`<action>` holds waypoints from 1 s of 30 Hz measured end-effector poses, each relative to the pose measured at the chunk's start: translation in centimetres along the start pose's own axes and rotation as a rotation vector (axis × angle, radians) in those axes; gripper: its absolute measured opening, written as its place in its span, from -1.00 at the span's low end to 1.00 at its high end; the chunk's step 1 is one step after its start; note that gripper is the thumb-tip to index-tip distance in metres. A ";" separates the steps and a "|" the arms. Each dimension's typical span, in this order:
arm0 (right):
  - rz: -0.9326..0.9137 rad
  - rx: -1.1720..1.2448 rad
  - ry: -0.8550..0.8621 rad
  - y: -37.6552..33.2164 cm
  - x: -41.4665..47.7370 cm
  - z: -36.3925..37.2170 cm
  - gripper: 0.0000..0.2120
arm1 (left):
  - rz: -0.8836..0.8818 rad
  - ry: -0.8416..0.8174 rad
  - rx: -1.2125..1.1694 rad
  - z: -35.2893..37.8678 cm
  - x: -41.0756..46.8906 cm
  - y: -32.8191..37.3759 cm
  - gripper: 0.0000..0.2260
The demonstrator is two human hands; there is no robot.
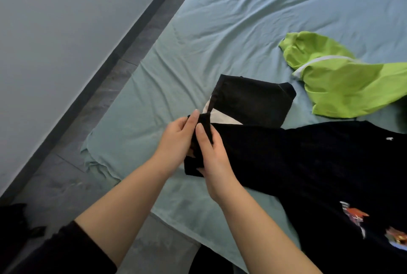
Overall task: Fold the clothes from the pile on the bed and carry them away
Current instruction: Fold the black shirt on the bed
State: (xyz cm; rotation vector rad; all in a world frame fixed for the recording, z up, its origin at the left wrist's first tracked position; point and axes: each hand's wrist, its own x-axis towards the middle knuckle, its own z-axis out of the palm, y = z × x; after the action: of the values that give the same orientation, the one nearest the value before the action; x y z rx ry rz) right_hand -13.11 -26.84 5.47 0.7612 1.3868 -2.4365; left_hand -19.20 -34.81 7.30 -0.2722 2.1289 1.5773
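Two bare forearms come in from below, and they meet at the narrow end of a black shirt [308, 163]. The left hand [176, 139] and the right hand [214, 159] both grip this end, fingers and thumbs curled round the bunched cloth, and hold it a little above the bed [220, 31]. From the hands the black shirt spreads out to the right over the blue-green sheet. It carries a coloured print on the part nearest to the person. It is not folded, only drawn out long.

Just beyond the black shirt lies a black piece [253, 101] with a white patch, flatter and more square. Whether it is a separate garment or a part of the same one, I cannot tell. Further beyond the black shirt, to the right, is a green garment [343, 88], loose and crumpled, with a pale stripe. Left of the black shirt, past the bed edge, are the dark floor [66, 174] and a grey wall [66, 31].

I judge the task to be at an early stage. One garment is only being taken in hand, the green one waits untouched, and no finished stack is visible. The carrying away is all left to do.
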 end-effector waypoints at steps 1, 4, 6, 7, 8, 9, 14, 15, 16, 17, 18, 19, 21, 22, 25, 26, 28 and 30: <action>0.026 0.019 0.026 -0.5 -0.4 -1.9 -0.37 | -0.081 -0.060 -0.058 1.9 -0.5 0.2 -0.61; 0.040 0.029 0.153 -2.2 -1.8 -9.2 -0.66 | -0.208 -0.172 -0.142 7.4 -1.6 0.4 -0.47; 0.019 -0.048 0.272 -3.2 -2.7 -15.1 -0.88 | -0.069 -0.141 -0.036 10.8 -2.3 -0.4 -0.57; -0.010 -0.106 0.318 -3.8 -3.3 -18.1 -0.91 | 0.048 -0.100 0.065 12.4 -2.6 -1.1 -0.65; -0.045 -0.159 0.354 -4.5 -3.9 -21.1 -0.91 | 0.172 -0.060 0.188 13.9 -2.9 -1.9 -0.72; -0.083 -0.209 0.387 -5.3 -4.6 -24.0 -0.91 | 0.281 -0.030 0.323 15.5 -3.3 -2.8 -0.76; -0.174 -0.319 0.605 -8.1 -8.6 -38.4 -0.90 | 0.426 -0.116 1.001 25.3 -4.9 -7.1 -0.66; -0.168 -0.319 0.660 -8.3 -9.5 -41.3 -0.90 | 0.431 -0.174 1.073 27.3 -5.1 -7.7 -0.62; -0.159 -0.309 0.720 -8.3 -10.4 -44.2 -0.90 | 0.445 -0.227 1.123 29.3 -5.2 -8.3 -0.59; -0.148 -0.295 0.779 -8.1 -11.1 -46.9 -0.89 | 0.462 -0.266 1.162 31.0 -5.1 -8.9 -0.56; -0.139 -0.282 0.832 -7.8 -11.8 -49.4 -0.89 | 0.476 -0.294 1.195 32.3 -4.9 -9.5 -0.54; -0.125 -0.277 0.881 -7.3 -12.3 -51.9 -0.89 | 0.487 -0.315 1.229 33.6 -4.6 -10.0 -0.51; -0.059 -0.291 0.952 -5.9 -13.0 -56.3 -0.89 | 0.482 -0.339 1.292 36.0 -3.7 -11.2 -0.48; 0.000 -0.305 0.965 -5.0 -13.0 -58.1 -0.82 | 0.465 -0.350 1.316 36.9 -3.2 -11.8 -0.47; 0.139 -0.360 0.975 -2.0 -12.9 -61.3 -0.51 | 0.379 -0.406 1.371 38.8 -1.9 -13.4 -0.44; 0.139 -0.392 0.976 -1.3 -12.8 -61.7 -0.52 | 0.358 -0.423 1.390 39.0 -1.6 -13.8 -0.43; 0.133 -0.430 0.980 -0.9 -12.5 -61.9 -0.49 | 0.349 -0.428 1.418 39.2 -1.4 -14.1 -0.42; 0.122 -0.432 1.016 -1.2 -12.8 -62.6 -0.42 | 0.373 -0.399 1.419 39.3 -1.7 -14.0 -0.42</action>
State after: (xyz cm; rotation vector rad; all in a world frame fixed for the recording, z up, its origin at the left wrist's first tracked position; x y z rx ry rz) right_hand 17.20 26.44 -12.72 2.0004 1.9673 -1.5281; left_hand -1.76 -2.46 -12.57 0.8467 2.4324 -0.0660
